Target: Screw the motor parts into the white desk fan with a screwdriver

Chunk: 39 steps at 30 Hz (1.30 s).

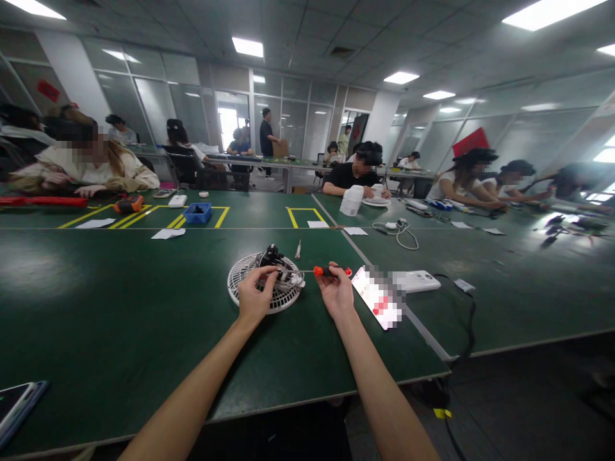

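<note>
A screwdriver [332, 272] with a red and black handle is gripped in my right hand [337, 296], its shaft pointing left. My left hand [254, 296] has thumb and fingers pinched together by the shaft's tip; what they hold, if anything, is too small to make out. Under and behind that hand lies a white round fan grille [235, 285]. On the grille sit a black motor part [271, 255] and white wiring [294, 279]. Just beyond the grille, a small slim tool [298, 248] rests on the green table [144, 320].
Right of my right hand lies a lit phone [372, 294], with a white device [416, 282] beside it. A blue bin [198, 212], a white cable [406, 235] and paper slips stand farther back. Across the table, a person [358, 169] handles white parts. Another phone [19, 403] lies front left.
</note>
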Motion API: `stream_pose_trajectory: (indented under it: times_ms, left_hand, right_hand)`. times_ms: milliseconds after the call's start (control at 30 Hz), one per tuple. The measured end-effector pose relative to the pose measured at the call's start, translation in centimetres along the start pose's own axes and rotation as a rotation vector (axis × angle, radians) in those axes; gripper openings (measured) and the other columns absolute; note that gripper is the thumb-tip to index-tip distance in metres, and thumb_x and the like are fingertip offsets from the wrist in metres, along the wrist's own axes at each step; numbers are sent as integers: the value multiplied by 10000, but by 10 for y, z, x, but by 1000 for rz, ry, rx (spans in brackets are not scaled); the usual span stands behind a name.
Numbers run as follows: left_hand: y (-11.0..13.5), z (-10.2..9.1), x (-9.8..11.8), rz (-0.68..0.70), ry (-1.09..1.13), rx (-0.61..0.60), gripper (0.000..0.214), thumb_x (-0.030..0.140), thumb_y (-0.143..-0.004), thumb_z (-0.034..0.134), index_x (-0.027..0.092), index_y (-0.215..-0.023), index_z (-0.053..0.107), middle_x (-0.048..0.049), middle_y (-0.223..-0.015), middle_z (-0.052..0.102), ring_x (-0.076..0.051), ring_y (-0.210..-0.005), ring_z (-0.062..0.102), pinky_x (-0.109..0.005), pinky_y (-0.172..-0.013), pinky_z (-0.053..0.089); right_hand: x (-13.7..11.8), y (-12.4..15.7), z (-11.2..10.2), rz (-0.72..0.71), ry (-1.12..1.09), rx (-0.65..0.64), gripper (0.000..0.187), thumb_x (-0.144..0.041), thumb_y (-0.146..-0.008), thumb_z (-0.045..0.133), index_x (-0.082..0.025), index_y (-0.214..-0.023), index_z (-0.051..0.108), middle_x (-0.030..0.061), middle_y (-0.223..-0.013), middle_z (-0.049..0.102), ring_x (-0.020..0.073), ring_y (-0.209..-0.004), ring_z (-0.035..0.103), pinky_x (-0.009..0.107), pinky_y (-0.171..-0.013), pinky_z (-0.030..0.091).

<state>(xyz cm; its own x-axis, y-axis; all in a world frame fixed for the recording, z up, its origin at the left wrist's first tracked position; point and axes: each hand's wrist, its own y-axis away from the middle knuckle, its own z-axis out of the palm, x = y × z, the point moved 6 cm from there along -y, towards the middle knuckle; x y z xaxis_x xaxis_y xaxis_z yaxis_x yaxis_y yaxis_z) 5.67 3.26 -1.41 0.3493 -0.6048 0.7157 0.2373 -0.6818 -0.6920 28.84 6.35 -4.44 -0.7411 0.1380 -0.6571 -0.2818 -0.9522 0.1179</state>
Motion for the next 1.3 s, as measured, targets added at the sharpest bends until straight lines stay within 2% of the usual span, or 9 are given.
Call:
stream_pose_trajectory:
  times_ms: [233,367,567,733,867,967,1100,1167,1300]
  left_hand:
    - [-2,3,-8,-150,113,15,194,337,-843,701,180,-934,770,-50,-831,766,-161,-724,689,-281,-712,559]
    - [-4,2,-7,-146,121,14,190,335,-827,716,184,-924,777,-49,-818,766,-160,-709,685,-284,-706,563]
    - [-4,-1,-1,-101,91,7,162,321,-825,721,192,-895,788,-44,-810,769,-156,-688,684,-281,-686,570]
    - [-10,0,1,-125,114,-47,167,335,-804,739,201,-886,798,-48,-826,779,-165,-688,690,-288,-675,577]
    - [-24,4,-2,-204,175,-124,197,349,-773,760,183,-872,796,-55,-781,771,-175,-664,693,-290,-642,572]
    - [-36,5,1,-214,124,-161,181,329,-780,757,172,-863,792,-35,-684,735,-152,-579,642,-261,-552,511]
    - [-49,4,14,-27,-92,-199,132,300,-850,710,194,-880,784,8,-627,686,-125,-535,580,-250,-533,468]
    - [-52,6,22,137,-164,-251,109,266,-880,688,203,-910,771,-4,-715,725,-134,-602,626,-265,-594,514]
    - [-49,12,33,549,-237,-337,93,196,-920,645,182,-973,720,-45,-873,769,-162,-740,694,-310,-699,581]
  right_hand:
    - [1,-1,1,5,-8,-6,277,-107,-643,730,-223,-867,616,-32,-749,693,140,-716,703,297,-753,650]
    - [1,-1,1,-12,28,-19,299,-126,-647,771,-235,-864,596,-44,-744,686,141,-715,706,316,-758,656]
    - [-5,3,4,-81,34,0,336,-151,-630,812,-222,-877,596,-55,-735,676,134,-680,703,281,-695,651]
    - [-16,1,12,-132,57,-34,390,-151,-619,844,-215,-920,604,-59,-730,688,132,-639,701,287,-674,656]
    - [-21,-8,21,-91,61,-68,374,-127,-633,857,-210,-904,612,-41,-743,710,142,-656,717,275,-673,654]
    - [-19,-16,26,-35,57,-92,304,-123,-665,851,-197,-850,621,-7,-756,734,159,-697,735,269,-683,652]
    - [-8,-24,22,80,25,-110,169,-99,-708,760,-194,-786,643,32,-738,757,186,-714,750,293,-704,659]
    - [-4,-28,17,131,-1,-107,159,-67,-686,711,-192,-768,657,45,-744,767,197,-746,763,298,-737,659]
    - [-1,-35,9,169,12,-80,154,-65,-670,681,-195,-752,671,52,-746,775,194,-727,762,291,-720,656]
